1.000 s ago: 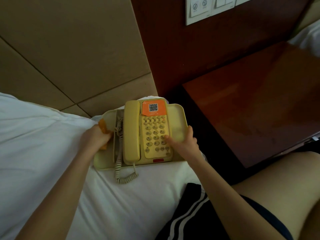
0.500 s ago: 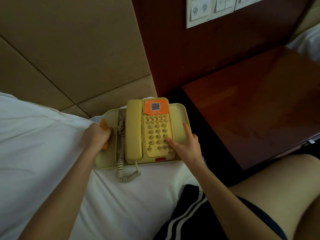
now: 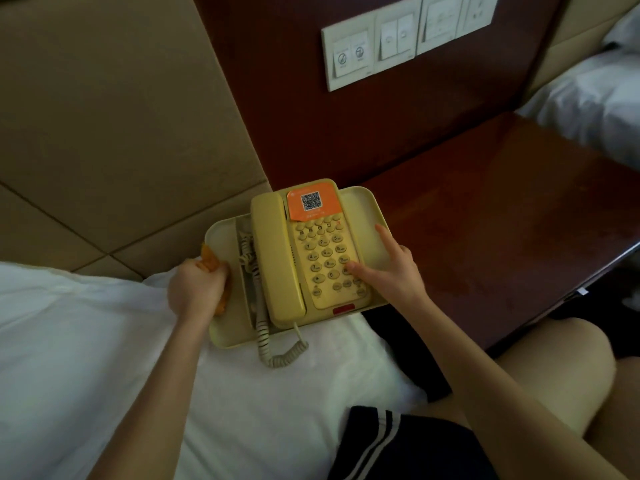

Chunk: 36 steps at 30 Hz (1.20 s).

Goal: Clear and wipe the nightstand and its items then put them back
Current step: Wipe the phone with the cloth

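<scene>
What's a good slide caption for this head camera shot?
Phone cleaning: the left hand holds an orange cloth against the tray while the right hand steadies the phone on the bed.

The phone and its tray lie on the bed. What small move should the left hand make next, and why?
Probably slide the orange cloth along the left side of the tray, toward its near edge. The left hand grips the cloth against the tray there, and the right hand rests on the phone, so it looks steadied for wiping.
</scene>
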Motion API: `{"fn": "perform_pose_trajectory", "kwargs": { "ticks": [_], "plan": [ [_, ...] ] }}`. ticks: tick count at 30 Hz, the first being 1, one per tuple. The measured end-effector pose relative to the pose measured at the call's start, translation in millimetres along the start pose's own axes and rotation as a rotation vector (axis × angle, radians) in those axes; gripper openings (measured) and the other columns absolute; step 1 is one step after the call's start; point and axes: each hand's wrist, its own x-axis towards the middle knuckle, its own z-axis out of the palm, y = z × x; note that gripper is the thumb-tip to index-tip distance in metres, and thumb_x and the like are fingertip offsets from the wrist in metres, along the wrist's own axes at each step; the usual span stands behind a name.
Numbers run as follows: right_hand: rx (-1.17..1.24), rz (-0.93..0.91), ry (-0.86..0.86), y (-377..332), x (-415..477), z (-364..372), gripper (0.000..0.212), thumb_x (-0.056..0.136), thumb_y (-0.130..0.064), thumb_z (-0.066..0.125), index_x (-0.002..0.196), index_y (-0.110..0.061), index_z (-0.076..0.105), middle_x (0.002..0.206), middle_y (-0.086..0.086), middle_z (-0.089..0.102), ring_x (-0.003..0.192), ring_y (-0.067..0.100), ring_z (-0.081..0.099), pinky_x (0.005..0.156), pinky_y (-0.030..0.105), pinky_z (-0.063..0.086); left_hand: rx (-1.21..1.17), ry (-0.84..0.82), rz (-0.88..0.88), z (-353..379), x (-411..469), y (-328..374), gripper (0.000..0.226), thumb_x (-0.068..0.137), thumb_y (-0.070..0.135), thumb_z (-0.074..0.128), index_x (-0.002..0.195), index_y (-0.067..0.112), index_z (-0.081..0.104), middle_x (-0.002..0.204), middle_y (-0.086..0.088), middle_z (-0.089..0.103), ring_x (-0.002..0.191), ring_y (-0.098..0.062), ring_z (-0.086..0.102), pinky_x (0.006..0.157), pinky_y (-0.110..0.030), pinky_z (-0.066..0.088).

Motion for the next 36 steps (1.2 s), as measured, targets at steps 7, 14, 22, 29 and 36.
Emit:
{"fn": "perform_pose_trajectory", "kwargs": {
  "ticks": [7, 14, 22, 29, 36],
  "plan": [
    [0.038, 0.006, -0.010, 5, 45, -59, 0.095, 0.065, -0.048, 0.077, 0.143, -0.043, 0.022, 0.138, 0.005, 0.039, 0.117, 0.026, 0.050, 0.091, 0.049, 0.048, -0.094, -0.062, -0.002, 37, -6, 49, 0.025, 0.078, 0.036, 0.065, 0.075, 0.013, 0.058, 0.067, -0.001, 0.055, 0.071, -0.028, 0.054, 0.062, -0.030, 0.036],
    [0.078, 0.064, -0.052, 15, 94, -118, 0.095, 0.065, -0.042, 0.079, 0.142, -0.046, 0.022, 0.138, 0.006, 0.041, 0.117, 0.028, 0.051, 0.094, 0.047, 0.048, -0.122, -0.120, 0.004, 78, -8, 105, 0.032, 0.079, 0.037, 0.064, 0.084, 0.005, 0.062, 0.078, -0.009, 0.062, 0.072, -0.028, 0.055, 0.062, -0.031, 0.037],
    [0.148, 0.097, -0.060, 27, 148, -157, 0.094, 0.067, -0.030, 0.080, 0.142, -0.044, 0.024, 0.135, 0.002, 0.047, 0.104, 0.018, 0.060, 0.090, 0.040, 0.051, -0.138, -0.176, -0.048, 125, -1, 153, 0.031, 0.081, 0.035, 0.064, 0.082, 0.004, 0.062, 0.069, -0.006, 0.057, 0.067, -0.027, 0.054, 0.062, -0.031, 0.038],
    [0.151, 0.144, -0.059, 48, 181, -176, 0.091, 0.072, -0.028, 0.077, 0.143, -0.043, 0.023, 0.134, 0.002, 0.047, 0.102, 0.018, 0.060, 0.085, 0.036, 0.052, -0.127, -0.223, -0.043, 157, -4, 180, 0.031, 0.083, 0.036, 0.062, 0.087, 0.005, 0.061, 0.075, -0.007, 0.061, 0.068, -0.025, 0.056, 0.064, -0.032, 0.043],
    [0.142, 0.173, -0.058, 62, 202, -185, 0.089, 0.071, -0.030, 0.077, 0.142, -0.043, 0.025, 0.129, 0.000, 0.051, 0.099, 0.016, 0.061, 0.079, 0.033, 0.055, -0.069, -0.211, -0.079, 176, -13, 191, 0.034, 0.084, 0.036, 0.061, 0.094, 0.003, 0.060, 0.084, -0.012, 0.060, 0.073, -0.030, 0.054, 0.067, -0.034, 0.042]
  ]
}}
